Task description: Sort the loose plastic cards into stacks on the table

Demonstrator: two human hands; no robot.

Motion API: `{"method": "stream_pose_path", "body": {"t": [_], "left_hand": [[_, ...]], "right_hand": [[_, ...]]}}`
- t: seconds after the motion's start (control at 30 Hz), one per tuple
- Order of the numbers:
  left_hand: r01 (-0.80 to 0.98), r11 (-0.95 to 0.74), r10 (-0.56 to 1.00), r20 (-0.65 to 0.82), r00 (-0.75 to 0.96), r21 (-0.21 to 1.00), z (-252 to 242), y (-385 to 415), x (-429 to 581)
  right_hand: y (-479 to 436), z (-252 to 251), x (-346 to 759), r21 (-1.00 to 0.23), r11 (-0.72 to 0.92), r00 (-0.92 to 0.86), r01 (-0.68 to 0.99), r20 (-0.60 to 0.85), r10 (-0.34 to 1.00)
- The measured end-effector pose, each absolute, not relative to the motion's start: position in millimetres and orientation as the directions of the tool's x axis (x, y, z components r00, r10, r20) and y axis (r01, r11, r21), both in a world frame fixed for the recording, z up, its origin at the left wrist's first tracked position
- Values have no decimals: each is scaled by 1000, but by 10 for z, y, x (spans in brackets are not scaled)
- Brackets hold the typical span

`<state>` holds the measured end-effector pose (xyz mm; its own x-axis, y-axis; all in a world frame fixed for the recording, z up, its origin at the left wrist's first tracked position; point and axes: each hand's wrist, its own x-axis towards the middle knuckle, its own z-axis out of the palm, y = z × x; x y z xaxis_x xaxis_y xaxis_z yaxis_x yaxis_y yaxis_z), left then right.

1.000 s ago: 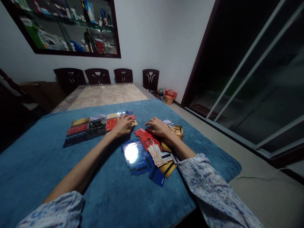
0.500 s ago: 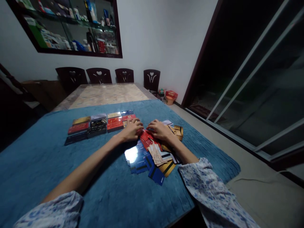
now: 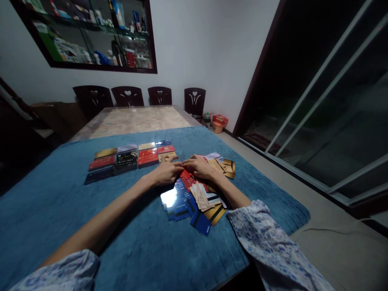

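Observation:
At the far edge of a loose heap of cards, my left hand [image 3: 165,173] and my right hand [image 3: 197,166] meet with fingers curled over red cards [image 3: 187,178]. The fingertips of both hands nearly touch; exactly how the cards sit in them is partly hidden. Nearer me lie fanned blue cards [image 3: 178,204], one patch bright with glare. Beige cards [image 3: 201,195] and gold cards [image 3: 216,213] spread beneath my right wrist. More gold cards [image 3: 228,166] stick out beyond that hand. Left of my left hand stand neat rows of card stacks [image 3: 125,161] in red, black, gold and blue.
A blue cloth [image 3: 133,238] covers the near part of the table; its far part has a marble-like top [image 3: 142,118]. Dark chairs [image 3: 127,97] stand behind. To the right are a red and orange bucket [image 3: 218,124] and a sliding glass door [image 3: 327,101].
My left hand has slid slightly left and down, its index finger lifted more. My right hand has shifted a little left, bringing its fingertips over the red cards. The view has moved slightly.

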<state>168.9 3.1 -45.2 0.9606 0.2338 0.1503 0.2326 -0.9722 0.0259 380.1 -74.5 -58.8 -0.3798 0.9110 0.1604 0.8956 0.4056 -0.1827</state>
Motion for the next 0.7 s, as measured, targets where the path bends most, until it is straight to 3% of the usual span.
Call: {"method": "stream_pose_path", "body": {"t": [0.27,0.7], "left_hand": [[266,-964,264,141,954,8,-431,71,1660],[296,-954,301,143,943,55,-421,30,1680]], "right_hand": [[-724,-563,3774,-118,414,-397,903,142,907],[-789,-444,3710,-124,328,-319,936,86,944]]}}
